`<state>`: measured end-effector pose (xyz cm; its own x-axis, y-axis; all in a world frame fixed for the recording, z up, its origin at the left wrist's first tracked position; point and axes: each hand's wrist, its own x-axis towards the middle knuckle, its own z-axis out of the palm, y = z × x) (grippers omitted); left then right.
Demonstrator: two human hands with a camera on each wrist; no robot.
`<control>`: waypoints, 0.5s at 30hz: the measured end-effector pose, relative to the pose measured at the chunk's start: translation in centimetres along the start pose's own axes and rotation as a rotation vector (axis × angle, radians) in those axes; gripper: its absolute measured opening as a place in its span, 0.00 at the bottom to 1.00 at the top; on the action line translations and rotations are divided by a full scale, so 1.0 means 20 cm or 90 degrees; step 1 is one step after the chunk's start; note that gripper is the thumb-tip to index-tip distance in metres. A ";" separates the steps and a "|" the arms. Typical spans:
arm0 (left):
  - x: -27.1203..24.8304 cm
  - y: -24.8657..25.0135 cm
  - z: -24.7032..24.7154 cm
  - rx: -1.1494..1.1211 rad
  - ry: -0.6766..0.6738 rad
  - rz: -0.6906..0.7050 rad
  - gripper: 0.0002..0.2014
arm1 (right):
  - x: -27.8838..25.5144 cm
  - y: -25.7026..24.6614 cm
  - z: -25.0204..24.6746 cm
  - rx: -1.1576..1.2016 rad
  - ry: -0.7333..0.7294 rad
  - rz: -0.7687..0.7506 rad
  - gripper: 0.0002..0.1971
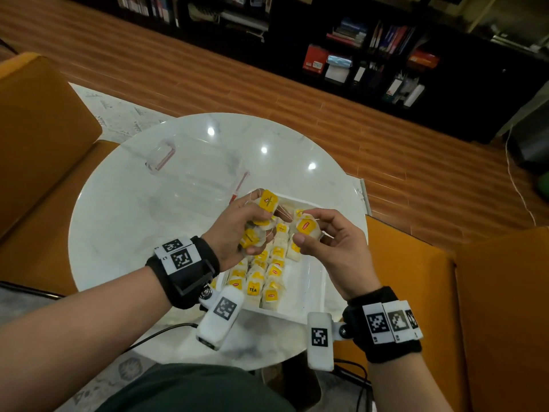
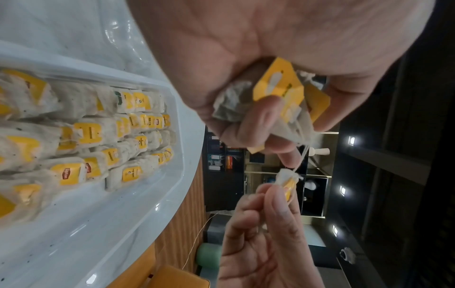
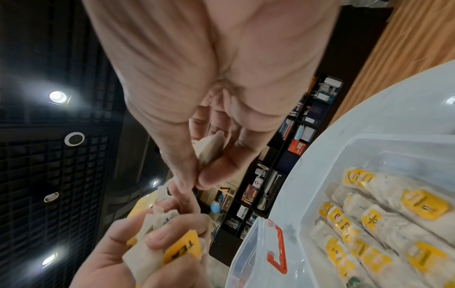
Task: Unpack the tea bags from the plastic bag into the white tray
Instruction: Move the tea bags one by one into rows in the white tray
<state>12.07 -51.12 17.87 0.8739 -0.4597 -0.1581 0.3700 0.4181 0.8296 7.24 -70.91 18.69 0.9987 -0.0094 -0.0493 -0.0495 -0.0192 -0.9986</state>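
Left hand (image 1: 237,230) clutching tea bags (image 1: 257,230), raised

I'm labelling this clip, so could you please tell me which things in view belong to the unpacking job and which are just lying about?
Part of the job:
- bunch of tea bags gripped in the left hand
- single tea bag pinched by the right hand
- white tray with rows of tea bags
- clear plastic bag

Lying about:
- round marble table
- orange chairs
- bookshelf
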 end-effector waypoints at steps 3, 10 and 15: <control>-0.01 0.01 0.01 0.078 -0.020 0.030 0.17 | -0.02 0.00 0.01 -0.005 0.008 -0.012 0.19; 0.00 0.00 0.04 0.153 0.049 0.064 0.12 | -0.05 -0.03 0.01 0.039 -0.004 -0.027 0.19; 0.00 0.00 0.04 0.143 0.048 0.081 0.11 | -0.04 -0.02 0.03 0.056 0.044 -0.019 0.05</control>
<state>11.82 -51.66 18.32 0.9331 -0.3513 -0.0774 0.1835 0.2799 0.9423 6.39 -70.34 19.18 0.9967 -0.0785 -0.0205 -0.0152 0.0680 -0.9976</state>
